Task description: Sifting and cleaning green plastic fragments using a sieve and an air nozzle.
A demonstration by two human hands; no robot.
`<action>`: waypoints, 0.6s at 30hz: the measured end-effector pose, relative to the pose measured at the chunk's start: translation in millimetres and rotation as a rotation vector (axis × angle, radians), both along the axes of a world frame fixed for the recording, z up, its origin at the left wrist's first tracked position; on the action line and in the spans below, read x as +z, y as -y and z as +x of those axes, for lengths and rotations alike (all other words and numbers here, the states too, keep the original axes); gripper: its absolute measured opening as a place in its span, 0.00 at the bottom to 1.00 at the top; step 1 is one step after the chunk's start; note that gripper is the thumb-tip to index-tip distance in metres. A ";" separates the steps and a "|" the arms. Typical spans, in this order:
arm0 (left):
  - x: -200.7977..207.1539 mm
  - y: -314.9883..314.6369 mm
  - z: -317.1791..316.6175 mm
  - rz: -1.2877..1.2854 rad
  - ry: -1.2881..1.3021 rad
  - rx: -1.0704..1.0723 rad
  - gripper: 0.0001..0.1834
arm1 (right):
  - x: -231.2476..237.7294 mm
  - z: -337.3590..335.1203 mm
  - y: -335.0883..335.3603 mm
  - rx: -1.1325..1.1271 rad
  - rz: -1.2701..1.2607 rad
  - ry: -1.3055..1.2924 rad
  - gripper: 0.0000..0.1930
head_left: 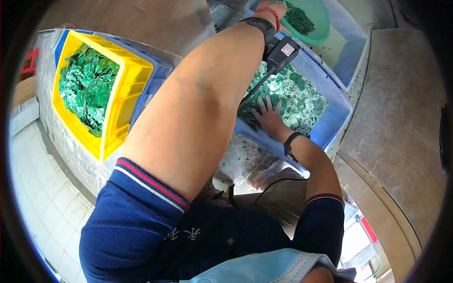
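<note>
Right hand (271, 121) has its fingers spread wide on thin green flakes (304, 96), blue bin (339, 120) around them. Probably light, slippery; scoop from underneath. Left hand's (279, 9) by the green basket (322, 21), can't tell its grip.

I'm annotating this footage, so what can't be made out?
In the head view:
- Left hand: full grip, cropped by the top edge.
- Light-green round plastic basket: far rim, cropped likewise.
- Blue rectangular plastic bin: left end, behind the bare left forearm.
- Shiny green flakes inside: too small to count.
</note>
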State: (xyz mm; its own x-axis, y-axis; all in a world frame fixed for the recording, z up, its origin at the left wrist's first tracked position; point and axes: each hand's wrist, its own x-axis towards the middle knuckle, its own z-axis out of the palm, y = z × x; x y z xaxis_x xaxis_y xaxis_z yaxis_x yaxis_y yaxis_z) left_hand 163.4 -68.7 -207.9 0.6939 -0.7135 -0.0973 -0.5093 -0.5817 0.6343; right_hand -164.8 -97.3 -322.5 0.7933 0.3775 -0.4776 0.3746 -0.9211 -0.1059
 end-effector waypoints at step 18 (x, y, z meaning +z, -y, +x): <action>-16.4 -1.1 -4.6 0.209 0.478 -0.185 0.29 | 2.6 14.3 26.8 -0.166 -0.071 -0.147 0.40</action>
